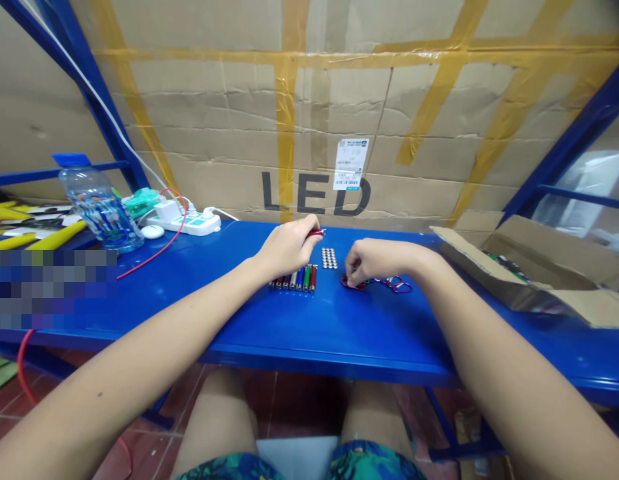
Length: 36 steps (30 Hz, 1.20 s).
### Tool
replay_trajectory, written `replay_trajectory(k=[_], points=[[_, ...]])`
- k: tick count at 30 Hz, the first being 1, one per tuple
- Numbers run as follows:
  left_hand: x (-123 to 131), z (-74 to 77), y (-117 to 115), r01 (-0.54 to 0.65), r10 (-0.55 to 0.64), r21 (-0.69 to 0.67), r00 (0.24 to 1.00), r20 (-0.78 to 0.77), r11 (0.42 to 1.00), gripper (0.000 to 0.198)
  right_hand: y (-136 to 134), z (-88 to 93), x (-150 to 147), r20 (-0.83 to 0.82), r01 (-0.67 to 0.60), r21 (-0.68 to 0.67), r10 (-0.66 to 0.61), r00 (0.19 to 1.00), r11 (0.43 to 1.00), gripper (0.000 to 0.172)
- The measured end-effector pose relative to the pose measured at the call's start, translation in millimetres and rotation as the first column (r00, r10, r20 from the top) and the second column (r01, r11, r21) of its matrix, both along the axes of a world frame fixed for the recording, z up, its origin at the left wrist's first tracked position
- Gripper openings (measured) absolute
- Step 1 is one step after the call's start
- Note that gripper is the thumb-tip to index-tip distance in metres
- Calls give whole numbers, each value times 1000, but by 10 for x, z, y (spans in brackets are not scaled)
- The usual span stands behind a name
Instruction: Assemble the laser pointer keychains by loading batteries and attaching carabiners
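Note:
My left hand (288, 248) is closed around a small red tube-shaped piece (317, 233), held just above the blue table (309, 327). Below it lies a row of several small coloured tubes (294, 279), side by side. A cluster of small silver button cells (329, 258) sits between my hands. My right hand (377, 260) is curled, fingertips pressed down on a pile of coloured carabiner clips (384, 284), red and purple ones showing. Which clip it grips I cannot make out.
A water bottle (100, 210), a white power strip (187, 221) with a red cable, and yellow-handled tools (24, 230) stand at the left. An open cardboard box (534, 273) lies at the right. A taped "LED" carton (314, 133) forms the back wall.

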<state>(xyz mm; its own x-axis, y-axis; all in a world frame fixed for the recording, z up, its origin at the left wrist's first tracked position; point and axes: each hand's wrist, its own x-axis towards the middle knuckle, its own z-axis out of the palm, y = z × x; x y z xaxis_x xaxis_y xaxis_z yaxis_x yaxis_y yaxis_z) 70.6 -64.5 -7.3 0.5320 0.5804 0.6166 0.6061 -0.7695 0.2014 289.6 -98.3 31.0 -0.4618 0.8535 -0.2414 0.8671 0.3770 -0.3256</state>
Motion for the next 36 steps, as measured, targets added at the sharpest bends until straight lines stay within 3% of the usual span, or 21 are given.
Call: replay_trajectory(k=[4,9,13,16,21,24,28,32,36], points=[[-2,8,-17,21,-21,2,1000,-2,1000,12,-33,-58,-124,76,25,0,-25,997,1000,8],[6,-6,-17,47,-47,6,999,0,999,12,-82,-101,-226,97,-40,2,39,994,999,7],[-7,-5,-27,67,-66,-25,997,43,997,11,-52,-63,-170,-57,-58,42,61,997,997,11],[-11,8,-49,101,-100,-44,994,35,994,20,-1,0,-71,-253,2,127,31,967,992,16],[17,1,-52,193,-194,-25,981,-28,981,22,55,-24,-12,-501,11,-81,-50,864,997,15],[29,-16,-26,243,-243,-7,969,-35,970,17,80,-107,-41,-596,-33,-211,-102,796,977,12],[28,-28,-4,243,-243,-2,970,-15,970,15,109,-156,-57,-687,-68,-344,-201,698,936,20],[35,-34,-8,245,-245,-12,969,3,969,15,102,-118,-48,-723,-68,-387,-257,641,920,27],[47,-36,-13,182,-182,-13,983,33,983,14,82,-92,-68,-757,-72,-334,-222,614,940,27]])
